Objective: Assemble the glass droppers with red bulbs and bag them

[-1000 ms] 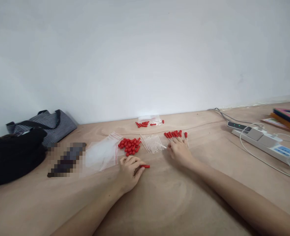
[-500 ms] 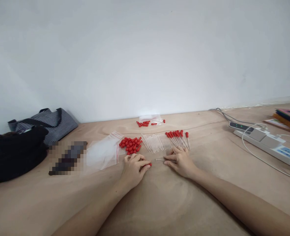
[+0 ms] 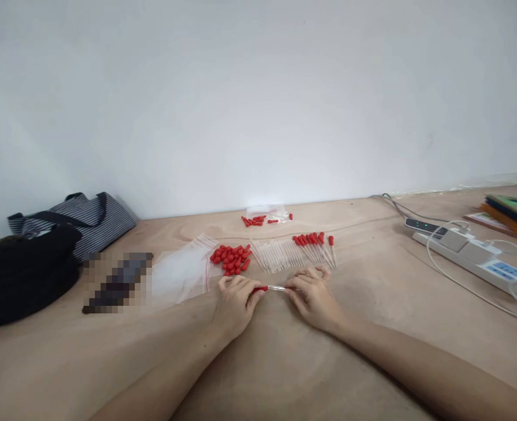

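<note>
I'm pinching a red cap (image 3: 259, 289) in my left hand (image 3: 236, 301), right hand (image 3: 312, 294) pinching a thin clear tube (image 3: 277, 288) mid-desk (image 3: 285, 362); light, probably brittle, so gripping near the ends.

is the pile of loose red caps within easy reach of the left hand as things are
Probably yes. The left hand lies just below the pile of loose red caps with only bare tabletop between, though its fingers now pinch a red cap against the clear tube that the right hand holds.

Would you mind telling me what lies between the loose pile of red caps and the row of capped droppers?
In the head view, a row of clear uncapped tubes lies between the red caps and the capped droppers.
</note>
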